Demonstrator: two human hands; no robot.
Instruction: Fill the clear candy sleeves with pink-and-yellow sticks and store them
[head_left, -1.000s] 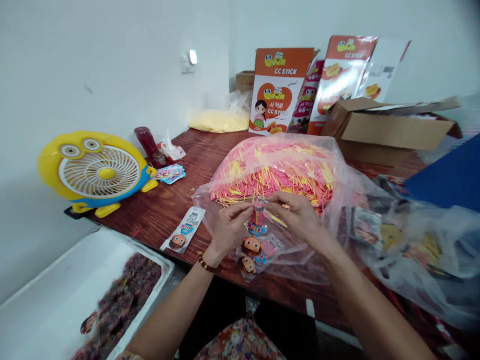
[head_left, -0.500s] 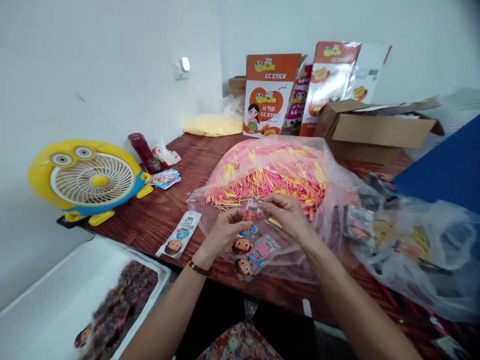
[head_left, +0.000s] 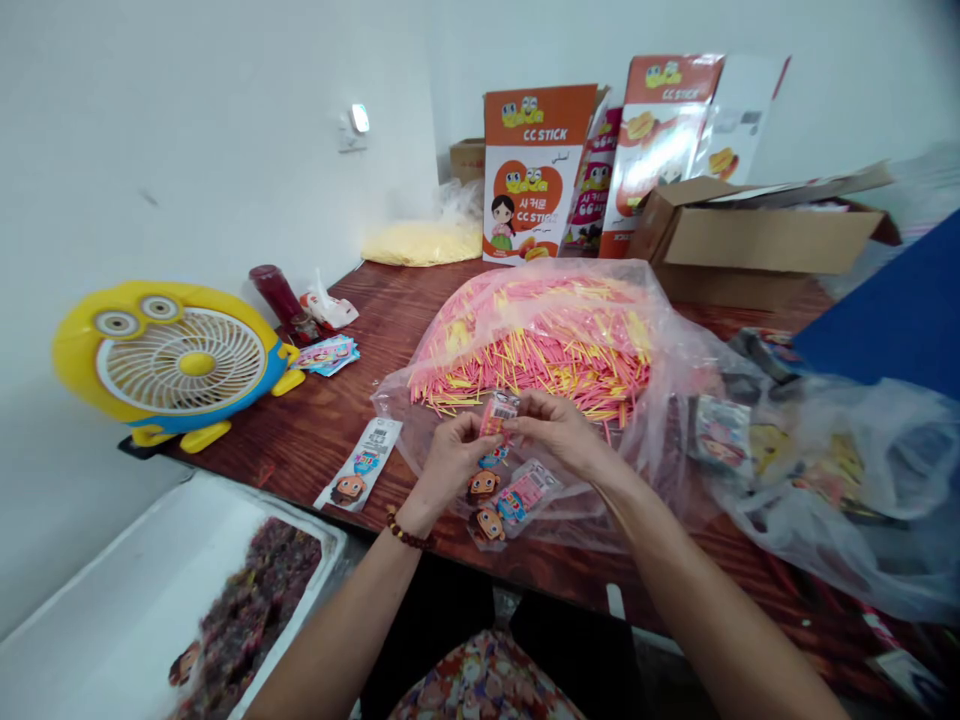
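At the far left, a yellow and blue cartoon fan is being held up on its little yellow feet on the brown wooden table. Below it, a dark, blurry heap is being held in a white bin. Behind the fan's right side, a dark red bottle is standing near a tissue pack, and shiny printed cards are lying in front. Next, a flat white cartoon packet is lying near the table's edge. In the middle, a small clear stick packet is being pinched by the left hand, with its fingers pressed close together. Its top is being pinched by the right hand, with a narrow grip too. So the small packet is being held up between both hands, just in front of a big clear bag where pink and yellow sticks are being kept. Under the hands, a second clear packet is lying flat. Behind the bag, a CC Stick box is standing, and to its right an open cardboard box is sitting. At the far right, printed packets are being held in a thin see-through bag.
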